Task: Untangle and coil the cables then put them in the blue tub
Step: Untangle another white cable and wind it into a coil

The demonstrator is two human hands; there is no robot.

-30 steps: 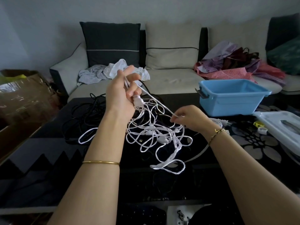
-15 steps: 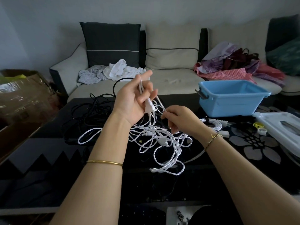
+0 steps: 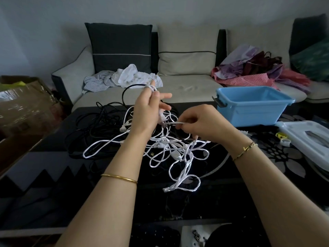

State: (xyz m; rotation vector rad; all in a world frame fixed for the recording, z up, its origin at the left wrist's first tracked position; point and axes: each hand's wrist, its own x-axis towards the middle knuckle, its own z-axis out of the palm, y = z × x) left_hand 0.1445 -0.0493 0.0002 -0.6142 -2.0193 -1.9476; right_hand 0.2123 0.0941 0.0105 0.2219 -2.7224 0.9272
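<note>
Left hand (image 3: 147,111) is raised over the dark table (image 3: 53,175). Thumb and forefinger are closed on a small loop of the white cable (image 3: 176,155), right at the fingertips. The other left fingers (image 3: 164,95) stick out loosely toward the right, apart and gripping nothing that I can see.

A white plug (image 3: 161,118) hangs just below those fingers, close to the palm. I can't tell whether the palm touches it.

Right hand (image 3: 201,123) is lower, fingers (image 3: 188,120) curled in. Thumb and fingertip pinch one white strand. That strand runs roughly level from the pinch across to the plug, bridging the gap between the two hands.

The rest of the white cable is an uncoiled knot of loops. It lies on the table directly under both sets of fingers, with some loops trailing toward the person. A few strands rise from the heap to each grip.

Black cables (image 3: 99,125) are piled on the table left of the left fingers, with one black arc standing up behind them. Neither hand touches them.

Blue tub (image 3: 252,106) stands on the table to the right of the right fingers and farther from the person, well apart from them. No cable shows inside.
</note>
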